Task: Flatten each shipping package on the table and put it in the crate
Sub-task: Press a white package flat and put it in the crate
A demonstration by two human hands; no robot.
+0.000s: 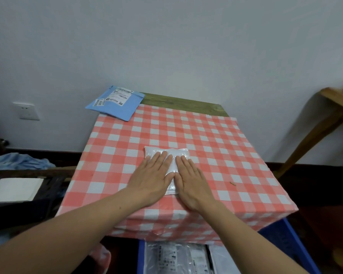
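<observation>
A white bubble-mailer package [173,155] lies on the red-and-white checked table [216,147], near its front middle. My left hand [152,178] and my right hand [192,180] lie flat on it side by side, fingers straight, pressing down and covering most of it. A blue shipping package [117,104] with white labels lies at the far left corner, partly over the table edge. Below the table's front edge stands a blue crate [291,244] holding several flat packages [176,258].
A dark crate with a white package [14,189] stands on the left, with blue cloth [20,161] behind it. At the far right is a wooden table [325,115]. A small brown scrap [233,183] lies on the cloth, right of my hands.
</observation>
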